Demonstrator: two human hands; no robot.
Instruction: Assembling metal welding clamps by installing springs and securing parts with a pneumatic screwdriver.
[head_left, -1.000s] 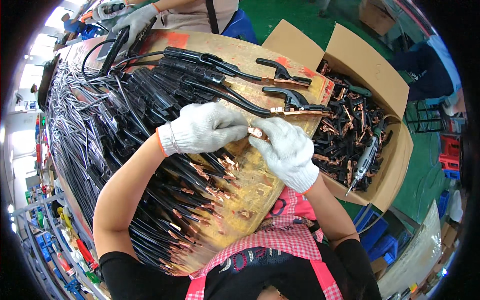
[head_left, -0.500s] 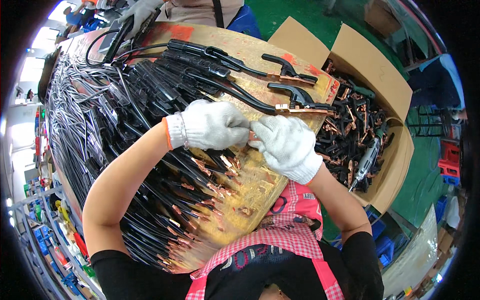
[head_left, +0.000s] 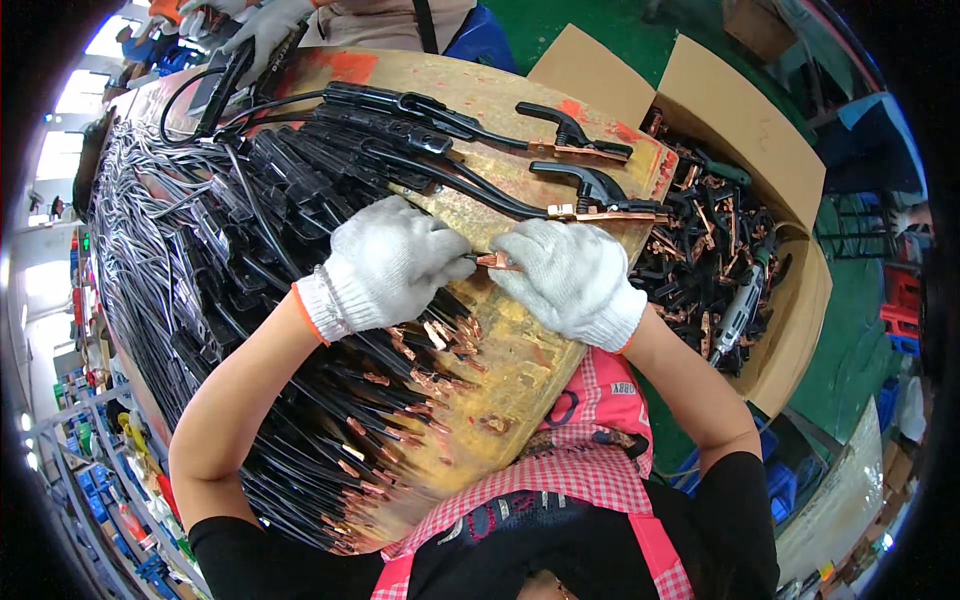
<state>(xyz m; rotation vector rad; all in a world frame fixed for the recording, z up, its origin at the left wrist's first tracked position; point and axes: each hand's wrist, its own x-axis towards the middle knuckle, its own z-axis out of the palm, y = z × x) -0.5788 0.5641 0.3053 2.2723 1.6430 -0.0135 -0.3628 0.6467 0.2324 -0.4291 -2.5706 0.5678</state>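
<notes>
Both my hands wear white knit gloves and meet above the table. My left hand [head_left: 392, 262] is closed around the end of a black cable, most of which it hides. From that cable end a small copper piece [head_left: 494, 261] sticks out, pinched by the fingers of my right hand [head_left: 568, 280]. Below my left hand, many black cables [head_left: 330, 430] with copper ends [head_left: 435, 383] lie fanned out. Beyond my right hand, two black-levered electrode holders [head_left: 590, 185] with copper jaws rest on the table, joined to black cables.
The worn yellow table [head_left: 470, 80] carries bundled grey cables [head_left: 150, 230] and black plastic handles [head_left: 300, 170]. At right, an open cardboard box [head_left: 745, 110] holds black and copper parts and a grey power screwdriver [head_left: 740, 312]. Across the table are a co-worker's gloved hands [head_left: 268, 35].
My hands have drawn slightly apart, the left one shifting left and down, so more of the copper piece shows. The co-worker's second glove has come into view at the far left.
</notes>
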